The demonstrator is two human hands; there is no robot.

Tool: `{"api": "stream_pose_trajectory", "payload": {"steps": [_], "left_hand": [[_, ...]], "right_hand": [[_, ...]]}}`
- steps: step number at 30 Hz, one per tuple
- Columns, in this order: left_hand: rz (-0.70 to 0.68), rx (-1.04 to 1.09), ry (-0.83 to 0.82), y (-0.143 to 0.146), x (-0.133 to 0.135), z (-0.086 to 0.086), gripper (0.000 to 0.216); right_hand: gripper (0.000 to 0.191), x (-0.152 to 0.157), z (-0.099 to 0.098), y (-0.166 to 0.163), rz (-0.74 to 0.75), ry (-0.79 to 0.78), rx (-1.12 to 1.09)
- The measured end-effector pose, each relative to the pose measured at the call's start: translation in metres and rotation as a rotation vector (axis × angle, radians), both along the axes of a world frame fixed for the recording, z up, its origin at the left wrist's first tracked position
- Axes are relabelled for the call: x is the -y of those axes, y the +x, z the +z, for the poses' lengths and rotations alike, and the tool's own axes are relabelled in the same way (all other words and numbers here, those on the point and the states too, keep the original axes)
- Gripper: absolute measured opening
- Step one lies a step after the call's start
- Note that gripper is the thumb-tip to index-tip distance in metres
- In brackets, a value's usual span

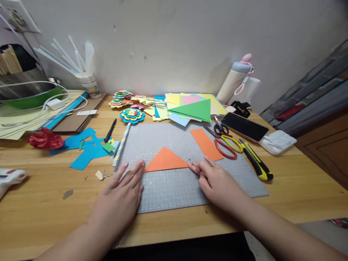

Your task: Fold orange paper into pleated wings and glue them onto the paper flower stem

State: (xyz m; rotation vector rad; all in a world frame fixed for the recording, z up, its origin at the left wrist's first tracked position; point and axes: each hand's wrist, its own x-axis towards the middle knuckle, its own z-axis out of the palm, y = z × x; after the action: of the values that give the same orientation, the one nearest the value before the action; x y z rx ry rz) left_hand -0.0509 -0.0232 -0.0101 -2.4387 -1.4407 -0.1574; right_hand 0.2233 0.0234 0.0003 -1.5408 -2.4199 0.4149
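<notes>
A sheet of orange paper (pixel 166 160), folded into a triangle, lies on the grey cutting mat (pixel 168 192) with its long edge toward me. My left hand (pixel 123 190) rests flat, fingers stretched, the fingertips at the triangle's left corner. At the right corner, my right hand (pixel 213 177) has its fingers curled together and pinches the paper's tip. An orange paper strip (pixel 206 144) lies on the mat beyond my right hand. Scissors with red and yellow handles (pixel 225 145) sit beside that strip.
To the right lie a yellow-black utility knife (pixel 257 161) and a phone (pixel 244 126). Coloured paper sheets (pixel 193 108) and a layered paper flower (pixel 132 115) are at the back. Blue paper scraps (pixel 84 146), a black pen (pixel 110 129) and crumpled red paper (pixel 46 139) lie left.
</notes>
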Motion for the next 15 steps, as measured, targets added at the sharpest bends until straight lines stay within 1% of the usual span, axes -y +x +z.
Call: {"api": "stream_pose_trajectory", "payload": {"steps": [5, 10, 12, 15], "left_hand": [[0.036, 0.029, -0.007, -0.009, 0.009, -0.001, 0.050], [0.085, 0.048, -0.042, -0.010, 0.010, 0.000, 0.048], [0.106, 0.050, -0.063, -0.012, 0.007, 0.005, 0.046], [0.134, 0.065, -0.074, -0.012, -0.003, 0.024, 0.040]], "right_hand": [[0.023, 0.003, -0.003, 0.000, 0.031, 0.096, 0.082], [0.025, 0.004, -0.004, 0.005, 0.019, 0.128, 0.126], [0.024, 0.002, -0.003, 0.008, 0.030, 0.125, 0.106], [0.021, 0.001, 0.003, 0.013, 0.050, 0.089, 0.006]]}}
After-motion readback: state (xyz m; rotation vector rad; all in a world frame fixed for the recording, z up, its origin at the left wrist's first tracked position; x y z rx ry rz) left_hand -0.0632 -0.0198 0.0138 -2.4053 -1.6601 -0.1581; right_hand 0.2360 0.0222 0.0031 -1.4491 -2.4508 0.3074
